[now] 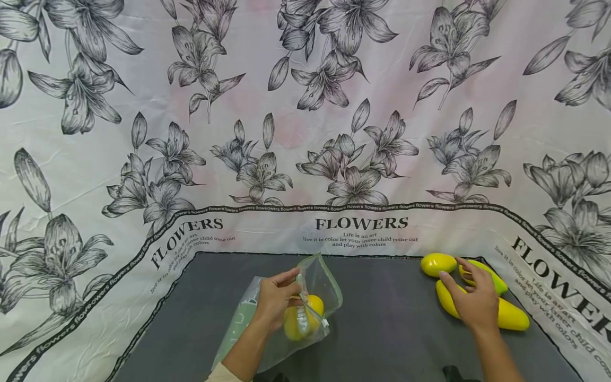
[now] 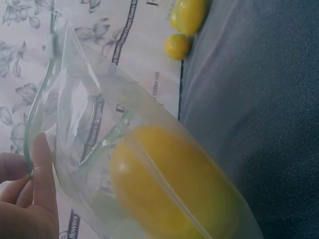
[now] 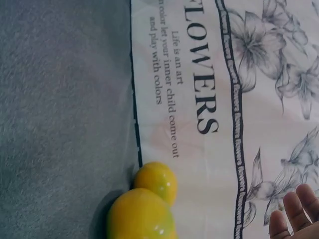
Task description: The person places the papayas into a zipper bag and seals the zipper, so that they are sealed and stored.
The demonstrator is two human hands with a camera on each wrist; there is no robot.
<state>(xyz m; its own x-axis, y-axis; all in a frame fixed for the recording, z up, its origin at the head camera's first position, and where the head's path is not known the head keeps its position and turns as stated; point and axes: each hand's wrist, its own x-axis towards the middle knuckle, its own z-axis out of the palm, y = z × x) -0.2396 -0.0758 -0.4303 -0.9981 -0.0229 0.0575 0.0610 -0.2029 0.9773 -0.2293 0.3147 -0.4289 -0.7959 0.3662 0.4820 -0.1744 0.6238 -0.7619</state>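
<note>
My left hand [image 1: 276,301] pinches the rim of a clear zip bag [image 1: 237,329] with a green-edged mouth. The bag's mouth gapes toward the right, and yellow fruit [image 1: 315,307] shows through its plastic. In the left wrist view, the fruit in the bag [image 2: 169,184] looks large, rounded and yellow-orange. Over at the right, my right hand [image 1: 479,302] hovers above a cluster of fruit with its fingers spread and nothing held. Around it lie a small lemon-like fruit [image 1: 438,264], a yellow-green fruit [image 1: 499,284] and a long yellow fruit [image 1: 513,316], partly hidden by the hand.
A dark grey table [image 1: 382,318] lies under everything. White cloth [image 1: 267,233] with flower drawings and lettering hangs behind and along the sides. Small black objects [image 1: 453,373] poke in at the bottom edge.
</note>
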